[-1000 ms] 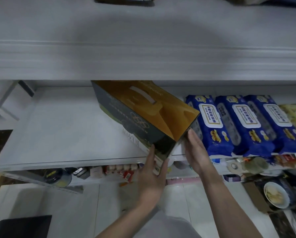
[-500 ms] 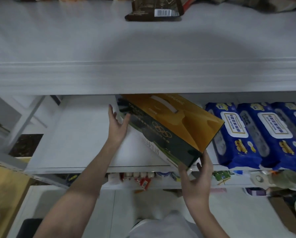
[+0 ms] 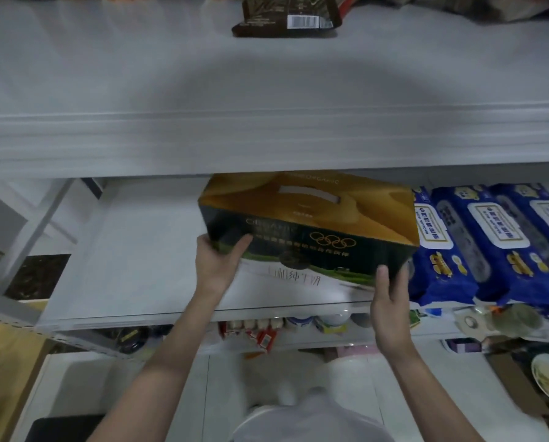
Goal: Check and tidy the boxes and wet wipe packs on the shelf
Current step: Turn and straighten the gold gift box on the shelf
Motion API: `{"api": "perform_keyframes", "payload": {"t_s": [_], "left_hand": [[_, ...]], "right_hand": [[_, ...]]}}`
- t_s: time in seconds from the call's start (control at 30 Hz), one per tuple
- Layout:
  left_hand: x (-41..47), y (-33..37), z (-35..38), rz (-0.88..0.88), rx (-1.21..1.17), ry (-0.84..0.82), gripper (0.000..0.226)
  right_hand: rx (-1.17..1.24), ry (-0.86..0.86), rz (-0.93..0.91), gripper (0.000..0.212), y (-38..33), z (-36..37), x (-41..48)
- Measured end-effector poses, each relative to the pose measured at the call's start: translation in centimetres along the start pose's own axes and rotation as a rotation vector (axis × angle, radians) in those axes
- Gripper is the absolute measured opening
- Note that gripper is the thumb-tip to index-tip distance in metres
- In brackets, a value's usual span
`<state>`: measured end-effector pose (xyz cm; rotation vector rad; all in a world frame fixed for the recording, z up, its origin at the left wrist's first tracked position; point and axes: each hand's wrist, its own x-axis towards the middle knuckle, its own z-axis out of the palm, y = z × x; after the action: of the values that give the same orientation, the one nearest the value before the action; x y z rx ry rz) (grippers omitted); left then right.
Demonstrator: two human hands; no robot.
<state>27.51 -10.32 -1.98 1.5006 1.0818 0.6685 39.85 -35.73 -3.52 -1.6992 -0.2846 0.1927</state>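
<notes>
Shelving fills the view: a white middle shelf (image 3: 133, 266) runs left to right, with a bare stretch on its left half and a row of blue wet wipe packs (image 3: 477, 244) lying on its right end. Between them sits the gold and dark green box (image 3: 311, 224), a long carton with a white handle strip on its top. Its long axis lies roughly along the shelf, nearly parallel to the front edge, and its right end is touching or just beside the nearest wipe pack. The box seems to rest on the shelf, though its underside is hidden.

Both hands are on it from the front. The left hand (image 3: 217, 266) wraps the front-left lower corner, thumb across the dark front face and fingers tucked round the end. The right hand (image 3: 389, 301) cups the front-right lower corner, thumb (image 3: 382, 275) pressed upright against the front face; its fingers are out of sight round the end. Neither hand is clamped hard; each is half-closed around a corner.

Judging from this, squaring the box against the packs calls for a small push back, shared evenly by both hands.
</notes>
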Motion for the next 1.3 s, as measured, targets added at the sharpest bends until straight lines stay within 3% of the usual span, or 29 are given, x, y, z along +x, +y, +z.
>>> {"api": "perform_keyframes", "payload": {"t_s": [0.17,0.3,0.4,0.6,0.73,1.03,1.3], "left_hand": [[-6.4,-3.0,-0.7,0.081,0.024,0.117,0.053],[-6.0,-4.1,-2.3,0.155,0.03,-0.115,0.07],[-5.0,-4.3,-2.4,0.144,0.074,-0.195,0.076],[-6.9,-3.9,-3.1,0.136,-0.044,-0.149,0.082],[-9.5,-4.7,-4.5,0.099,-0.116,-0.142,0.085],[-8.3,-2.1,-5.4,0.086,-0.146,-0.079,0.059],[-5.6,-0.6,-5.7,0.058,-0.066,-0.119,0.057]], "right_hand": [[-0.104,0.013,0.148,0.062,1.1,-1.5,3.3],[-0.089,-0.152,0.168,0.093,1.7,-2.6,3.7],[-0.09,-0.194,0.126,0.11,2.2,-3.1,4.0],[-0.033,-0.18,0.075,0.106,3.4,-3.4,2.1],[-0.017,-0.133,0.07,0.089,2.3,-3.2,-1.0],[0.075,-0.165,-0.002,0.052,-1.0,-1.6,-0.1],[0.124,-0.241,0.136,0.063,-0.5,-2.5,3.3]]}}
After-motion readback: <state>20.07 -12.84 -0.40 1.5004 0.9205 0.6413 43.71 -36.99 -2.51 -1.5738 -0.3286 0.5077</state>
